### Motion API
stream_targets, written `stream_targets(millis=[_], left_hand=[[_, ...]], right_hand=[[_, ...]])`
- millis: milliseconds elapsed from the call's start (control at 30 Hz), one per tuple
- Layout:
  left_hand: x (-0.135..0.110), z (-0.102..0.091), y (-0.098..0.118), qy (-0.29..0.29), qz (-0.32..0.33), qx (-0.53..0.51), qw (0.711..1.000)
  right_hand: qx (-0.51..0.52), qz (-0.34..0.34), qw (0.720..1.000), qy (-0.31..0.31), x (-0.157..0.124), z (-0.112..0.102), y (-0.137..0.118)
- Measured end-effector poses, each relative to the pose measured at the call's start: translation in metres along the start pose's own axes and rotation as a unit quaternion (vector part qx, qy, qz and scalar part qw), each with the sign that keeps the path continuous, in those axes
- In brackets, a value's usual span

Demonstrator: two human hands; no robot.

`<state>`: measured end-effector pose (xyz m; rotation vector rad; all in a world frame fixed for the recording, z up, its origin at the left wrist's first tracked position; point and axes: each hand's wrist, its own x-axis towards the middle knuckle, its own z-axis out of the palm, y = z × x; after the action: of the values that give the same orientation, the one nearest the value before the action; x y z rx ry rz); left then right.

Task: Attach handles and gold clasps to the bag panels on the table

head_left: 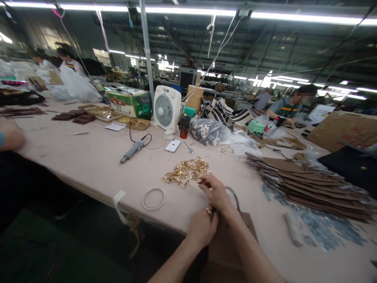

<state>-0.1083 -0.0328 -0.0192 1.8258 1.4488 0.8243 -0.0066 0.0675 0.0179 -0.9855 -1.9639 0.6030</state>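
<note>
My left hand point(202, 227) is closed at the table's front edge, with a small gold metal fitting point(209, 211) showing at its fingers. Just beyond it, my right hand point(217, 193) has its fingers bent together beside a pile of gold metal fittings point(185, 171). Something small and shiny is at its fingertips, too small to name. Below my hands and partly under my right forearm lies a brown piece point(222, 251) that looks like a bag, with a dark curved strap point(234, 196) near my right wrist.
Left of the pile lie a white ring point(153, 198) and an electric screwdriver point(132, 151). Behind are a phone point(172, 145), a fan point(167, 109) and a dark tumbler point(185, 125). Stacked brown panels point(309, 184) stand right. Another person's hand point(11, 135) is far left; a co-worker point(287, 108) is across.
</note>
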Motion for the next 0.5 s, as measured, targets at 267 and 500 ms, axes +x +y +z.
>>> stream_targets(millis=[267,500], left_hand=[[0.015,-0.013,-0.008,0.027,-0.030,-0.218,0.975],[0.017,-0.002,-0.015,-0.012,-0.051,-0.295,0.954]], right_hand=[[0.035,0.062,0.993,0.090,-0.057,-0.069,-0.021],[0.055,0.174,0.972,0.148,-0.120,-0.067,-0.035]])
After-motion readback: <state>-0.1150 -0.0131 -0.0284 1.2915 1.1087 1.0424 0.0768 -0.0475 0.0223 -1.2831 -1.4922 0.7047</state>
